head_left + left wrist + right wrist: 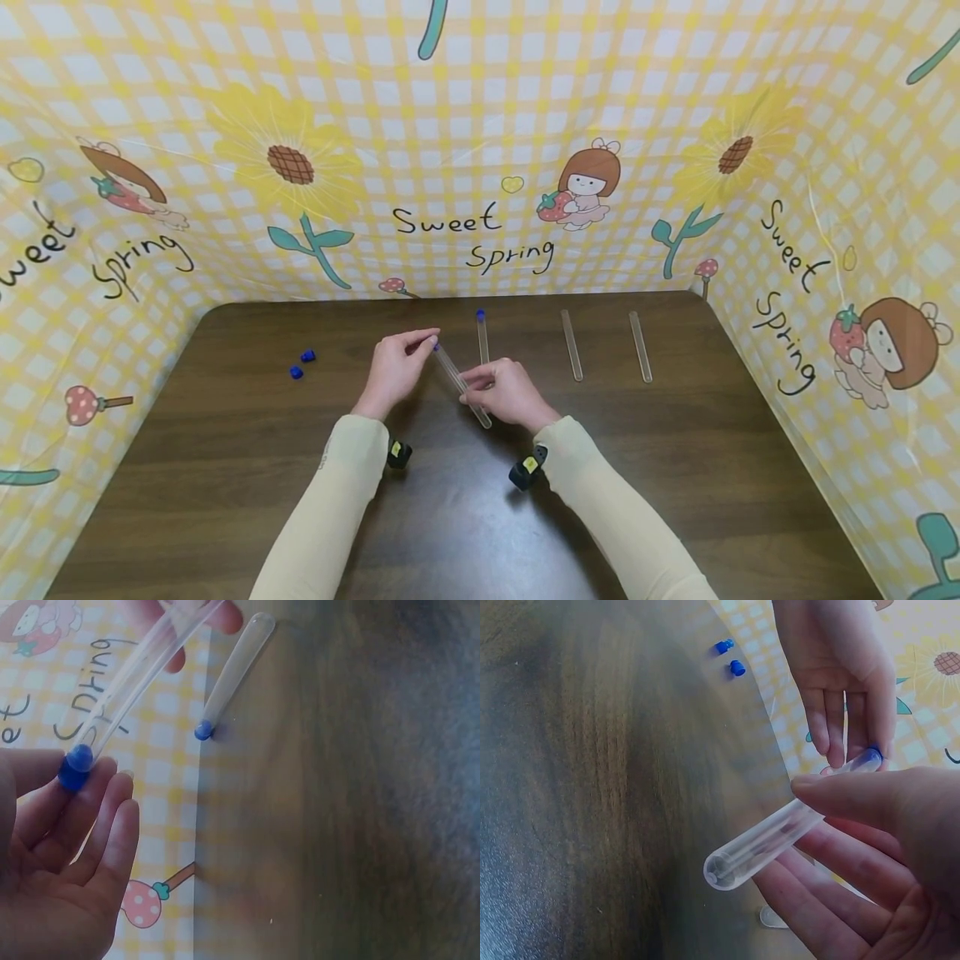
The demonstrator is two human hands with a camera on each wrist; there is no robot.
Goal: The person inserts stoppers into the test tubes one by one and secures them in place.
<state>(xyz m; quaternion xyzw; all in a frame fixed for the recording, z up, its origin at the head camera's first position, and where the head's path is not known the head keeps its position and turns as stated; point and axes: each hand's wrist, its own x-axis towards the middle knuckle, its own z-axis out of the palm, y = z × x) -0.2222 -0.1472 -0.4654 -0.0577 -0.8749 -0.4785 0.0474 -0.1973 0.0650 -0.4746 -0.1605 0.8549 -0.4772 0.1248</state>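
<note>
A clear test tube is held at a slant above the table, its rounded end toward the person. My right hand grips its lower half between thumb and fingers. At the tube's mouth, my left hand pinches a blue stopper between thumb and forefinger. The stopper's narrow part sits within the mouth of the tube, as the left wrist view shows. Just behind the right hand lies another test tube with a blue stopper in its end; the fingers hide its near part in the head view.
Two loose blue stoppers lie on the left of the dark wooden table. On the right, two test tubes without stoppers lie side by side. A yellow checked cloth walls the table at the back and both sides.
</note>
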